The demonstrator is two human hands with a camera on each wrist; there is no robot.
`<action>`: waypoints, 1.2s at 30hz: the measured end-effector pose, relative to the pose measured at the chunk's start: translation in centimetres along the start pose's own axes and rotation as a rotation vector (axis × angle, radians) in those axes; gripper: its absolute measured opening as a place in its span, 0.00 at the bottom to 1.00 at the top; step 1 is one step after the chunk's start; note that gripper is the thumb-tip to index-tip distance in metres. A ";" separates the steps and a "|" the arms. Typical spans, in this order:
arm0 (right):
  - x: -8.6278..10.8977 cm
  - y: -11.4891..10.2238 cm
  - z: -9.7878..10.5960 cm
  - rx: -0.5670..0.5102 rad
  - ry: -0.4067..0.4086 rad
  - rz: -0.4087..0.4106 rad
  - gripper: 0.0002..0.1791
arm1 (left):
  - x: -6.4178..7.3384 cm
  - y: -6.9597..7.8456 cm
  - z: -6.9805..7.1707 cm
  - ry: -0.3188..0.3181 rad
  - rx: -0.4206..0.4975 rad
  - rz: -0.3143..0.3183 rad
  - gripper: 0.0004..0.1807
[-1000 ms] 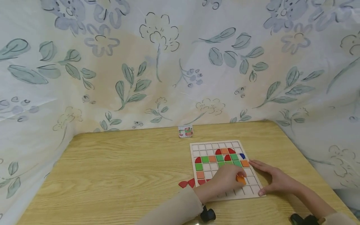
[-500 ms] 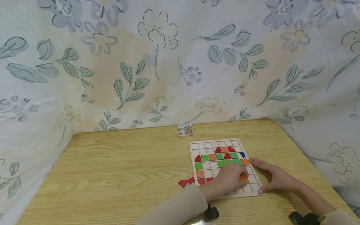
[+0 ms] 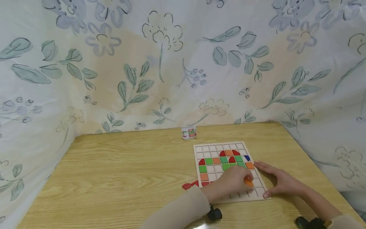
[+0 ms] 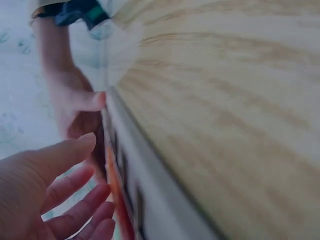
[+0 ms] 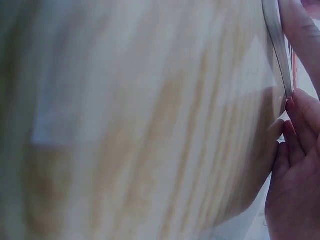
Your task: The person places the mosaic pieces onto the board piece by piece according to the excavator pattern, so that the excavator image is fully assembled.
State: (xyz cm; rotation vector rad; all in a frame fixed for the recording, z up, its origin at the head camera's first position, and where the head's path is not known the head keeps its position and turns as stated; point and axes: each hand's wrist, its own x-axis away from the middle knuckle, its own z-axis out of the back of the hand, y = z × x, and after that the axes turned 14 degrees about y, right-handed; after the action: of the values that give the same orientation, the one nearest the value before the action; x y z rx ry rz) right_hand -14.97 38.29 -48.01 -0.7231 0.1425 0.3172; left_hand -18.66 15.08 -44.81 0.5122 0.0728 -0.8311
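Note:
A white gridded board [image 3: 259, 193] lies on the table, with red, green and orange tiles in part of its grid. My left hand [image 3: 233, 182] is over the board's near half, its fingertips at an orange tile [image 3: 248, 182]. In the left wrist view, the left thumb and loosely bent fingers [image 4: 75, 220] stand apart, and the orange tile [image 4: 115, 187] lies against the board beside the fingertips. My right hand [image 3: 281, 183] rests along the board's right edge, thumb at the near corner, fingers extended farther up. The left hand hides several cells.
Red tiles [image 3: 187, 186] lie on the table left of the board, partly behind the left sleeve. A blue piece [image 3: 247, 158] sits in the board's right column. A small pattern card [image 3: 189, 133] lies at the table's back edge, before a floral curtain [image 3: 171, 63].
My left hand has shifted slightly right with the orange tile, which now lies flatter on the board. The right hand has stayed at the board's edge.

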 end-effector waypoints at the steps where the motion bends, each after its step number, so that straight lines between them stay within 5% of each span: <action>1: 0.0 0.0 0.0 0.000 0.003 0.003 0.54 | 0.1 -0.2 0.2 -0.002 0.010 -0.005 0.13; 8: 0.1 0.0 -0.1 -0.023 0.012 0.040 0.54 | 1.4 -2.3 3.4 -0.014 0.069 0.018 0.13; 20: 0.2 0.1 0.0 -0.012 0.008 0.050 0.55 | 6.0 -9.0 8.4 -0.011 0.192 0.174 0.07; 27: 0.2 -0.1 0.1 -0.015 -0.005 0.027 0.54 | 8.1 -11.2 8.7 -0.031 0.238 0.181 0.05; 31: 0.2 -0.2 0.1 -0.012 -0.001 0.041 0.55 | 8.6 -11.2 8.2 -0.061 0.262 0.146 0.06; 36: 0.1 -0.3 0.1 -0.012 0.006 0.051 0.55 | 9.0 -11.0 7.7 -0.094 0.317 0.181 0.09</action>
State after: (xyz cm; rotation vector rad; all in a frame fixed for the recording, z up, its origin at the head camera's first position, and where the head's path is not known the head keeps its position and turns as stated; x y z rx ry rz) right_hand -14.73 38.17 -47.75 -0.7336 0.1644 0.3647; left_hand -21.51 -0.82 -44.89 0.7652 -0.1925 -0.6905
